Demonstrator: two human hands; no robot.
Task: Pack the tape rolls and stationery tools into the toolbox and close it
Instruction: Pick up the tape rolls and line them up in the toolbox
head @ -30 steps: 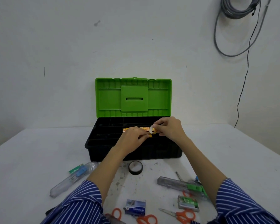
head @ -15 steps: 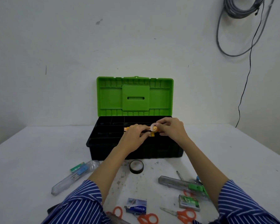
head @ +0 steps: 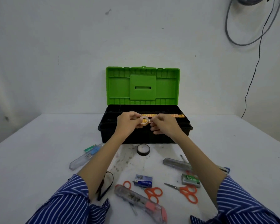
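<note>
Toolbox (head: 144, 135): black moulded base, green ribbed lid upright, mid-table behind loose items. Nearest: clear utility knife with pink slider (head: 141, 202), orange-handled scissors (head: 153, 194), second orange scissors (head: 187, 192), blue staple box (head: 143, 181) (print unreadable), green-labelled box (head: 190, 180). Further out: clear cutter (head: 86, 156) left, grey cutter (head: 176, 164) right, black tape roll (head: 143, 149) lying flat just before toolbox. Over box front: left hand (head: 128, 122) pinching small clear tape roll (head: 144, 120), right hand (head: 164, 125) pinching its loose end, remaining fingers curled.
</note>
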